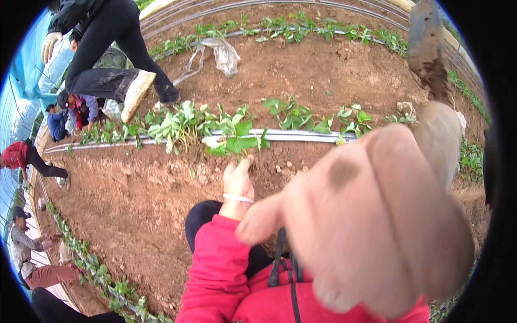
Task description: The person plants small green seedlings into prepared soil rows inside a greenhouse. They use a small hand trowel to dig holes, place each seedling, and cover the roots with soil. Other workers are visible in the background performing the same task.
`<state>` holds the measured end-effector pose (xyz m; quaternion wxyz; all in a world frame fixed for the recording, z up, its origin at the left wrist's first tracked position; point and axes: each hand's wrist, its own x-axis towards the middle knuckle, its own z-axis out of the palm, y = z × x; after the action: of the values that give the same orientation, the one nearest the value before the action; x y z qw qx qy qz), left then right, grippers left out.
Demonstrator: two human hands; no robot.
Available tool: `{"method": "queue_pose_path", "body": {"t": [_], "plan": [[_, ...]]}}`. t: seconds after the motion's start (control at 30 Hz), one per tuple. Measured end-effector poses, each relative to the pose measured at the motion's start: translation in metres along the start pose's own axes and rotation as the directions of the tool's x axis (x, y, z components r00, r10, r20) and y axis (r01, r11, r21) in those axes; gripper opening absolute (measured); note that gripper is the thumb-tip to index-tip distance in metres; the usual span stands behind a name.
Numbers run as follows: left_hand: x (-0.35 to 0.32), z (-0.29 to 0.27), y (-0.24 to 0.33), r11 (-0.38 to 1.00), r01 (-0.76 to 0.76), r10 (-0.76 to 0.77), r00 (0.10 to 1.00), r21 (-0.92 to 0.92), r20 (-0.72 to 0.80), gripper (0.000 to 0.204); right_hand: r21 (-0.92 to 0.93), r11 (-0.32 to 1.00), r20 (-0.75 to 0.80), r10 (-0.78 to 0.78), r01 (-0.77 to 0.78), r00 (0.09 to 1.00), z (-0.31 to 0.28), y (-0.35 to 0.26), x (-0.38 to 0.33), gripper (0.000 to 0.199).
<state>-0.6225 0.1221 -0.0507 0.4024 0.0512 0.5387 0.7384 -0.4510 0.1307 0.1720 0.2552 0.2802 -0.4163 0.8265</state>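
Observation:
My right hand (371,215) is raised close to the camera, large and blurred, with its fingers wrapped round the pale handle of a hand trowel (428,48). The trowel's blade points up and away, and brown soil clings to it. Lower down, my left hand (238,180) is at the edge of the raised bed, its fingers pinched at the base of a leafy green seedling (237,137), probably strawberry. A white band circles that wrist. Just left of this plant lies a bunch of loose seedlings (180,126) with pale stems.
Grey drip tapes (296,134) run along the bed beside more plants (301,116). A clear plastic bag (223,54) lies on the soil beyond. One person (113,48) in black steps over the row at upper left; several others bend or crouch along the left side.

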Motion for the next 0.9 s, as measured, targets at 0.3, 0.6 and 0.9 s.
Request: {"method": "queue_pose_path", "body": {"t": [0.3,0.6,0.9], "plan": [[0.011,-0.009,-0.025,0.997,-0.083,0.083,0.992,0.002,0.092,0.017,0.06,0.997,-0.779,0.079,-0.051,0.622,-0.105,0.027,-0.111,0.019],[0.021,-0.019,-0.07,0.839,-0.413,0.396,0.91,0.355,0.122,0.046,-0.005,0.951,-0.971,0.07,-0.31,0.23,-0.129,0.083,-0.167,0.022],[0.041,-0.022,-0.074,0.997,0.079,-0.08,0.997,0.026,0.002,0.015,0.231,0.928,-0.886,0.324,-0.291,0.33,-0.158,0.043,-0.165,0.039]]}}
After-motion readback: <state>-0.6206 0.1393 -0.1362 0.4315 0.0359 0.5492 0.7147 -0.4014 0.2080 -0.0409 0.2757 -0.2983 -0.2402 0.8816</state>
